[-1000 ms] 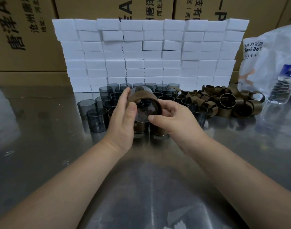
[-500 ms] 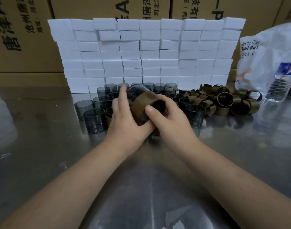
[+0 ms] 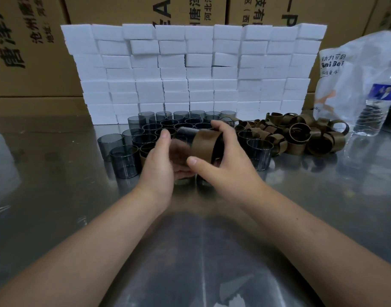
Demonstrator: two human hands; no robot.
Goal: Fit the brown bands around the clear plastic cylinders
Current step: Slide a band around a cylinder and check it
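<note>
A smoky clear cylinder point(image 3: 181, 140) lies sideways between both grips, just above the desk point(image 3: 57, 196), with a brown band point(image 3: 206, 144) ringing its right end. The left grip point(image 3: 159, 165) holds the bare end and the right grip point(image 3: 231, 161) curls round the band. Upright cylinders point(image 3: 123, 160) crowd behind, with curled bands point(image 3: 301, 138) heaped to the right. The glossy metal desk runs wide on the near side.

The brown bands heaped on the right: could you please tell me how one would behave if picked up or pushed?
The brown bands are probably light and springy, since they look like thin curled strips with loose ends. Pushed, one would likely slide or roll on the shiny metal table. Pinched, it probably flexes.
</note>
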